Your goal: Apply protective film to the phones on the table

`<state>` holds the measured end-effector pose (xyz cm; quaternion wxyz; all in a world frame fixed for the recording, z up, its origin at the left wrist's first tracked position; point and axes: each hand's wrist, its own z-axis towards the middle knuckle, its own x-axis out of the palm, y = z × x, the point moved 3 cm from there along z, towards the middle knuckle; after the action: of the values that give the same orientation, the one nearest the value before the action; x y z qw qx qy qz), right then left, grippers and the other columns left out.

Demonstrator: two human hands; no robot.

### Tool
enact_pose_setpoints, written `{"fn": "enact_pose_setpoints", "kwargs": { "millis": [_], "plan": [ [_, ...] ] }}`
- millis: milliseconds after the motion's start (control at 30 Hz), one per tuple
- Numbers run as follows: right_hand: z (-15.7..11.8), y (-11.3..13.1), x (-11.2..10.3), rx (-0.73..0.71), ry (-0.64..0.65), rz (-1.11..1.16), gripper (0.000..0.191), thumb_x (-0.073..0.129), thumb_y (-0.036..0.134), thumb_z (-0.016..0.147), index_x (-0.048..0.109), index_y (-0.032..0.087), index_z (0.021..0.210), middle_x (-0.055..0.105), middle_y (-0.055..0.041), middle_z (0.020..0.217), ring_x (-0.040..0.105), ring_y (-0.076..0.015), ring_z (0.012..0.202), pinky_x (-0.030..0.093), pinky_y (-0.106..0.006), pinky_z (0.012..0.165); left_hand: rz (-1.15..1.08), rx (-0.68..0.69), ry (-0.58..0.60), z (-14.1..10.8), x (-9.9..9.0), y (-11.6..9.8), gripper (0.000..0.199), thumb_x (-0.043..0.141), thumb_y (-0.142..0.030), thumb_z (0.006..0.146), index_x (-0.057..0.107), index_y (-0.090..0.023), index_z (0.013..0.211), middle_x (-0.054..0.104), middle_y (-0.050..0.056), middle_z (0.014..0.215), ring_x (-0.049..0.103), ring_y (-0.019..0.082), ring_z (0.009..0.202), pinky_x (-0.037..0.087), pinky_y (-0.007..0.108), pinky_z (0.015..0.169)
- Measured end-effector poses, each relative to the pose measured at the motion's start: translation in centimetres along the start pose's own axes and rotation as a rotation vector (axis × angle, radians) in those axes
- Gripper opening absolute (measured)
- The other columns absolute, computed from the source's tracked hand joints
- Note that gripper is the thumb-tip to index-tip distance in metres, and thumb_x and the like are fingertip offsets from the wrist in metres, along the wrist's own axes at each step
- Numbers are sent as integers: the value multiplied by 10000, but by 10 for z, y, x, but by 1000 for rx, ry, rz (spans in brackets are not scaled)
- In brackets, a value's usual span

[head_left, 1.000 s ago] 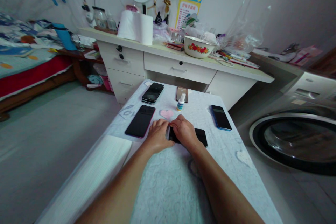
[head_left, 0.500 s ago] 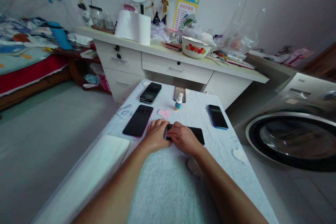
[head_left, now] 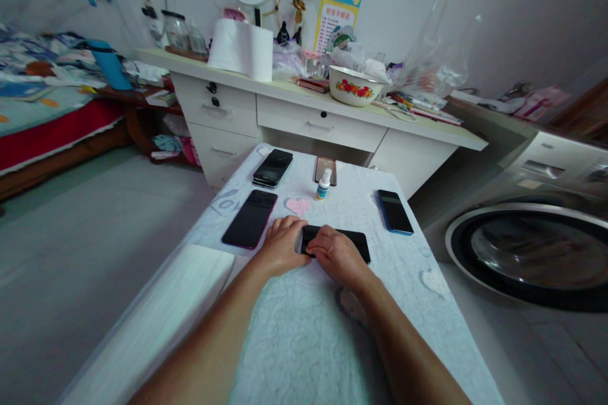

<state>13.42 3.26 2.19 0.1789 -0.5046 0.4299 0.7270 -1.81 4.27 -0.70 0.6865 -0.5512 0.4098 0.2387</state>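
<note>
A black smartphone (head_left: 356, 242) lies face up and sideways on the cloth-covered table (head_left: 304, 342). At its left end my left hand (head_left: 284, 243) grips it, fingers at the far edge and thumb at the near one. My right hand (head_left: 335, 252) is closed, its fingertips bunched together on the left part of the screen; whatever they pinch is hidden. Just beyond the hands stands a small white spray bottle (head_left: 323, 184) with a blue and yellow label. To the left lies a larger dark phone (head_left: 250, 218) with a reddish edge.
A stack of phones (head_left: 273, 168) and a gold-brown phone or case (head_left: 326, 171) lie at the far end. On the right is a blue-edged phone (head_left: 394, 211). White folded material (head_left: 190, 278) lies along the left edge. A washing machine (head_left: 536, 202) stands at right.
My right hand has slid slightly right along the screen, uncovering more of the phone's left end. My left hand stays in place.
</note>
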Motion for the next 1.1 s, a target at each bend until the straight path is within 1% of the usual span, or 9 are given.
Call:
{"fn": "enact_pose_setpoints", "kwargs": {
  "millis": [200, 300, 467, 533, 633, 733, 833, 1000, 1100],
  "plan": [
    [4, -7, -3, 158, -85, -112, 234, 489, 157, 869, 692, 230, 960, 586, -30, 966, 576, -119, 791, 420, -208, 726, 17, -13, 7, 1, -2, -5, 685, 693, -347, 600, 462, -270, 1241, 465, 48, 1288, 391, 288, 1187, 344, 394, 984],
    [7, -10, -5, 211, -130, -169, 226, 485, 171, 884, 690, 230, 957, 580, -30, 950, 577, -120, 801, 404, -202, 717, 20, -18, 7, 1, -3, -5, 675, 690, -342, 599, 465, -272, 1232, 463, 44, 1284, 392, 284, 1184, 345, 392, 983],
    [11, -14, -3, 293, -205, -242, 228, 455, 227, 920, 681, 230, 953, 575, -30, 930, 573, -119, 762, 381, -209, 670, 6, -26, 14, 0, -4, -6, 688, 690, -338, 595, 454, -289, 1239, 461, 31, 1282, 388, 278, 1193, 336, 385, 995],
    [13, -14, -1, 294, -210, -255, 224, 454, 232, 921, 674, 236, 960, 575, -26, 935, 569, -117, 746, 373, -213, 650, 1, -27, 12, 0, -4, -6, 689, 689, -332, 594, 454, -276, 1240, 465, 36, 1279, 387, 280, 1192, 336, 388, 996],
    [17, -9, 4, 255, -193, -263, 223, 449, 242, 926, 667, 248, 972, 577, -19, 936, 561, -113, 725, 365, -216, 628, -8, -29, 15, 1, -4, -6, 678, 696, -328, 588, 467, -261, 1222, 471, 41, 1274, 392, 280, 1184, 341, 387, 991],
    [20, -4, 7, 220, -167, -261, 229, 440, 249, 934, 663, 251, 985, 585, -21, 953, 556, -114, 728, 365, -215, 630, -16, -28, 13, 1, -5, -6, 662, 707, -326, 579, 479, -265, 1198, 475, 40, 1271, 396, 278, 1179, 341, 380, 988],
    [22, -2, 8, 214, -150, -255, 232, 440, 252, 934, 660, 250, 1007, 591, -28, 976, 558, -119, 750, 369, -214, 640, -19, -36, 19, 1, -5, -7, 643, 704, -315, 581, 483, -274, 1184, 474, 35, 1272, 397, 280, 1182, 337, 382, 988],
    [20, -2, 4, 227, -155, -270, 242, 425, 254, 937, 656, 254, 1009, 580, -24, 972, 566, -122, 751, 375, -224, 632, -22, -37, 23, 1, -5, -8, 645, 700, -312, 589, 475, -282, 1193, 479, 35, 1267, 400, 283, 1180, 339, 396, 984],
    [18, -5, -1, 289, -137, -311, 234, 433, 231, 922, 657, 239, 989, 566, -33, 972, 571, -124, 757, 373, -231, 619, -22, -22, 12, 0, -5, -8, 658, 705, -318, 591, 467, -279, 1204, 474, 41, 1272, 399, 285, 1185, 342, 403, 986]
  ]
}}
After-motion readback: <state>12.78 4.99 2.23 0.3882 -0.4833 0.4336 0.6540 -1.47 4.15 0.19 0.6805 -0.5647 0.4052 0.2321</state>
